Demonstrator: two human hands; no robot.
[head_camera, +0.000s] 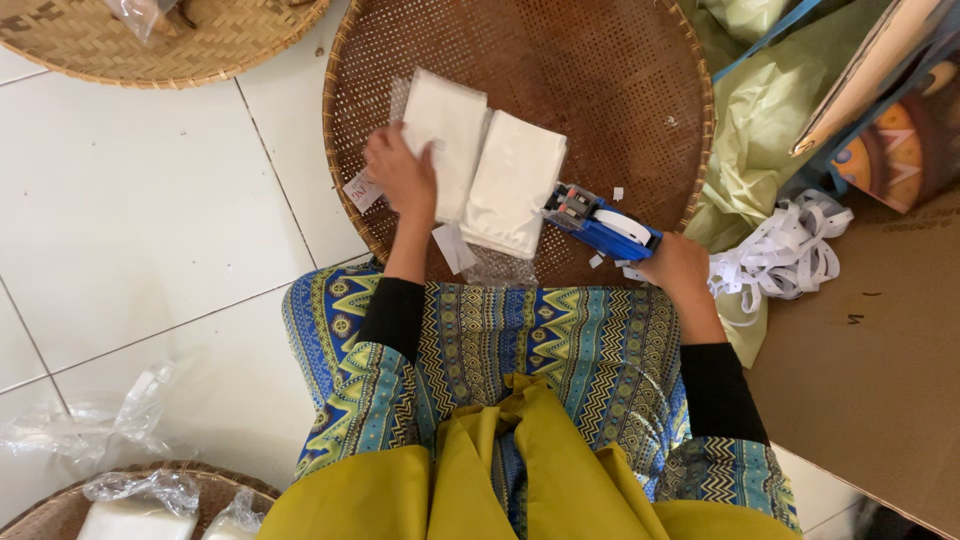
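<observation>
- The blue label gun (603, 226) is in my right hand (678, 266), fingers wrapped shut around its grip, which my hand mostly hides. It lies over the near right part of the big woven tray (610, 70).
- Its long axis runs on a slant from my right hand, near me, up and to the left; its nose points at the right-hand white packet (514, 182) and sits touching or just short of that packet's near right edge. I cannot tell which.
- My left hand (401, 174) lies flat, fingers spread, on the left-hand white packet (442, 140), pressing it down without gripping it.
- The two packets lie side by side, edges overlapping, each with its long side running away from me and tilted a little to the right.
- As I judge it, I am at the labelling step: one packet pinned, the gun brought up to the other. The next move would call for the nose set squarely on the packet face and a firm squeeze, with the packet kept from sliding.
- Small paper scraps (618, 193) lie on the weave around the gun.
- A heap of white backing tape (785, 252) lies just right of my right hand, beside green plastic (765, 120) and brown cardboard (870, 350).
- The tray rests on the white tiled floor (150, 220), in front of my patterned lap (530, 340).
</observation>
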